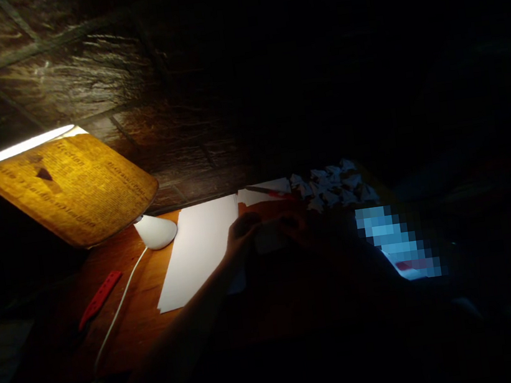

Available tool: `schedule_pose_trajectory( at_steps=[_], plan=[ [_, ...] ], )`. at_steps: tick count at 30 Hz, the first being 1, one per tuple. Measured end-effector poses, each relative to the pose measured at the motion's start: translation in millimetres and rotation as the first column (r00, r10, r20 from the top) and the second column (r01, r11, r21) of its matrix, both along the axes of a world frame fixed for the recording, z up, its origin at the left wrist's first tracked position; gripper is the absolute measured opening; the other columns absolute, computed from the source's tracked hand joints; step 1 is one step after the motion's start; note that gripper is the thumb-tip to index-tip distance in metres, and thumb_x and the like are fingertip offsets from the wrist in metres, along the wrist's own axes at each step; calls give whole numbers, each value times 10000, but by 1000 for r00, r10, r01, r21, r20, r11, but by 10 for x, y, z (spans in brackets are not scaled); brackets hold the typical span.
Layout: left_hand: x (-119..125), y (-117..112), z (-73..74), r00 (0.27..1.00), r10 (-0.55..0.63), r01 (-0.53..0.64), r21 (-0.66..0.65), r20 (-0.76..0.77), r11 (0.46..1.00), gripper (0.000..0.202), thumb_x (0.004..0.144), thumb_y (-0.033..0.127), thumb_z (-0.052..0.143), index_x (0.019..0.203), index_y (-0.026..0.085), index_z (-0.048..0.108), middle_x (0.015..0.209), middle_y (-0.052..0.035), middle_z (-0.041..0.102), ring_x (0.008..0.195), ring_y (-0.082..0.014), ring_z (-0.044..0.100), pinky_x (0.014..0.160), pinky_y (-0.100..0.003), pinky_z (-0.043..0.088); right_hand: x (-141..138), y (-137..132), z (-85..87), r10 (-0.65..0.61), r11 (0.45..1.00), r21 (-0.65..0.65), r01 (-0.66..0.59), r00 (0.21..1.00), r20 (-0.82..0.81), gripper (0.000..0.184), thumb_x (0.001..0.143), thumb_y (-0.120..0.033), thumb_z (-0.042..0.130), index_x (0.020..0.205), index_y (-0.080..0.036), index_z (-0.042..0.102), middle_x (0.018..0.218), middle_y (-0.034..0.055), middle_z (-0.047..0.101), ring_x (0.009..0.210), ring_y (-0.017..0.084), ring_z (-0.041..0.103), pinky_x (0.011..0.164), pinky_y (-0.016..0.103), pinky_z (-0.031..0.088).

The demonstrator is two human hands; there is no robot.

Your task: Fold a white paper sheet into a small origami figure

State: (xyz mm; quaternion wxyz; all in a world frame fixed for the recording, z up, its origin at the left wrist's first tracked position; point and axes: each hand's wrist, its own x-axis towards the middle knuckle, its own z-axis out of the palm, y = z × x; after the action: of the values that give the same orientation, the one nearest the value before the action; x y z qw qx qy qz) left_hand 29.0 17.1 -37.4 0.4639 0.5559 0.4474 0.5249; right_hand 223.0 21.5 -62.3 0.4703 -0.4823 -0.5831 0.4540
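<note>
In the dim middle of the head view, my left hand [244, 227] is closed on the left side of a small piece of white paper [269, 238]. My right hand [294, 225], barely lit, has its fingers at the paper's other side. Deep shadow hides most finger detail and any folds. Just left of my hands lies a stack of white paper sheets [200, 249], partly covered by my left forearm. Beyond the hands, a tool with a red handle and a dark blade [272, 193] rests on more white paper [249, 197]. Several small folded paper pieces [330, 185] sit to the right.
A lit lamp [67, 191] with a yellow printed shade stands at the left, its white cord [120, 306] running toward the front. Near the cord is a red power strip [100, 298]. At right glows a blurred screen [396, 242]. A tiled wall [74, 71] rises behind the wooden table [138, 320].
</note>
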Motion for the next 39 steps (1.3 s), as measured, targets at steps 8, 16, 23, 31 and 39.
schedule_pose_trajectory(
  at_steps=[8,16,23,31,39],
  plan=[
    [-20,-28,41,986,-113,106,-65,-120,992,364,671,484,859,662,151,711,657,-44,676,624,-164,587,577,-254,410,-9,-55,98,155,987,33,-154,988,-17,224,769,-428,730,809,-207,724,805,26,723,789,204,655,712,307,502],
    [17,-47,20,993,-67,62,-52,-100,997,360,678,477,843,654,157,682,637,-29,642,610,-151,553,561,-247,393,26,-47,154,78,997,33,-77,996,-45,228,770,-431,722,816,-207,713,805,34,724,789,211,665,732,326,518],
    [-25,-18,-17,997,-72,70,-126,-13,990,416,645,462,861,572,157,588,589,9,558,569,-116,490,531,-228,337,52,-95,275,34,999,24,-34,999,2,225,783,-433,691,781,-208,705,800,38,726,778,208,661,689,302,507],
    [-10,-26,-29,999,-31,34,-87,33,996,394,687,484,855,654,155,640,632,6,574,599,-118,497,555,-232,333,4,23,157,-64,997,43,69,992,-109,264,721,-468,680,706,-206,653,712,14,663,728,186,609,672,293,474],
    [-42,21,-41,975,-4,31,-119,224,992,368,650,390,863,621,164,574,618,24,538,564,-100,478,522,-215,336,95,66,9,-38,997,67,35,998,44,239,800,-436,722,810,-198,706,799,33,711,785,197,646,705,305,505]
  ],
)
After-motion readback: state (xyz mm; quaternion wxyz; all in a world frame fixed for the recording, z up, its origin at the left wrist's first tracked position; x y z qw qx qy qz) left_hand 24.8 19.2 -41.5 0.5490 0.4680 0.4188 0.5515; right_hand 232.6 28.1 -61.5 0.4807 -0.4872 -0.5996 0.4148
